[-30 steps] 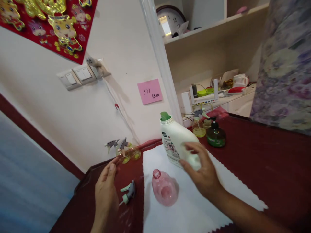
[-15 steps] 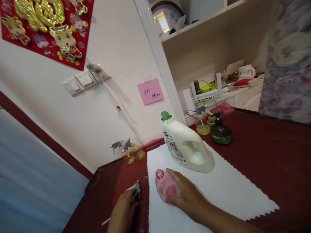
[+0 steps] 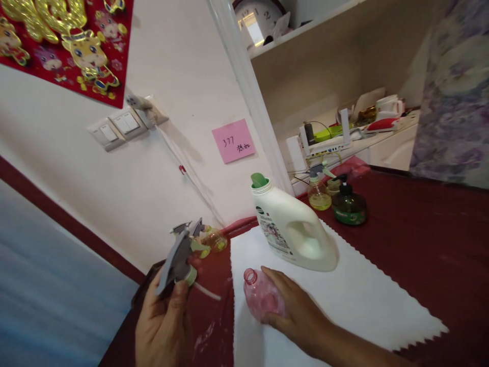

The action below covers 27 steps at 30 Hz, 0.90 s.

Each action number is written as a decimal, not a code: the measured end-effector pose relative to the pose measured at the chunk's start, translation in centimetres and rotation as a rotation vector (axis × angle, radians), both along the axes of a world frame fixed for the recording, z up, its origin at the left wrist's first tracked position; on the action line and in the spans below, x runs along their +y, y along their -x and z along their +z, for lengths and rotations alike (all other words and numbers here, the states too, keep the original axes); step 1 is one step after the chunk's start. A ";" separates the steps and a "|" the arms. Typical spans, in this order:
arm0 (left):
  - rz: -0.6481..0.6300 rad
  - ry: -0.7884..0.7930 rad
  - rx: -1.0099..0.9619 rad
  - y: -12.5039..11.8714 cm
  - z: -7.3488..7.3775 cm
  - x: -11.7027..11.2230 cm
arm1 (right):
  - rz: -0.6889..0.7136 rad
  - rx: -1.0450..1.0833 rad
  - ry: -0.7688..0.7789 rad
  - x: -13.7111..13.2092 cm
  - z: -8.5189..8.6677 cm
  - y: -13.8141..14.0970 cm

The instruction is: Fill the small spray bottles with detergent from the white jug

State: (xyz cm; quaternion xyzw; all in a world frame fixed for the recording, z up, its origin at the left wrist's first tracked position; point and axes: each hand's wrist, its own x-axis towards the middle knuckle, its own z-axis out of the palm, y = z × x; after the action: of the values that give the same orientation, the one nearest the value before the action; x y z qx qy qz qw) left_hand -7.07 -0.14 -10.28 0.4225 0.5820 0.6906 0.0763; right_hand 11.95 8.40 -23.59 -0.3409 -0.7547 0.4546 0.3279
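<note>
My left hand (image 3: 162,326) is raised above the dark red table and holds a grey and green spray-trigger head (image 3: 176,261), its white dip tube sticking out to the right. My right hand (image 3: 296,311) is wrapped round an open, capless pink bottle (image 3: 258,297) that stands on the white cloth (image 3: 344,300). Just behind the pink bottle stands a large white detergent jug (image 3: 294,232) with a green cap.
Two small yellow spray bottles (image 3: 208,238) lie at the wall behind my left hand. A yellow spray bottle (image 3: 318,192) and a dark green pump bottle (image 3: 348,205) stand at the back right. A floral curtain (image 3: 454,97) hangs at right.
My right hand left the white jug and closed round the pink bottle. My left hand went down to the trigger head on the table, took it and lifted it up.
</note>
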 end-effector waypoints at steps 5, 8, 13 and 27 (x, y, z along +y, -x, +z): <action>-0.090 -0.257 -0.304 -5.3 2.6 2.4 | 0.004 0.005 -0.021 0.0 -0.3 0.0; -0.136 -0.311 -0.345 -6.6 2.8 3.7 | 0.004 -0.009 -0.038 0.1 -0.3 0.1; -0.155 -0.219 -0.330 -6.4 0.6 4.8 | 0.007 -0.018 -0.051 0.3 -0.2 0.2; -0.143 0.200 -0.144 -4.8 -8.4 4.3 | 0.020 -0.061 -0.100 0.5 -0.3 0.1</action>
State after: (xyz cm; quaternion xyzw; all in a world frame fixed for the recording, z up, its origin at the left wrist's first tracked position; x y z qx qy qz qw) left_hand -2.31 4.12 -18.65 0.4024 0.6093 0.6507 0.2086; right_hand 11.88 8.87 -23.89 -0.3305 -0.7894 0.4089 0.3168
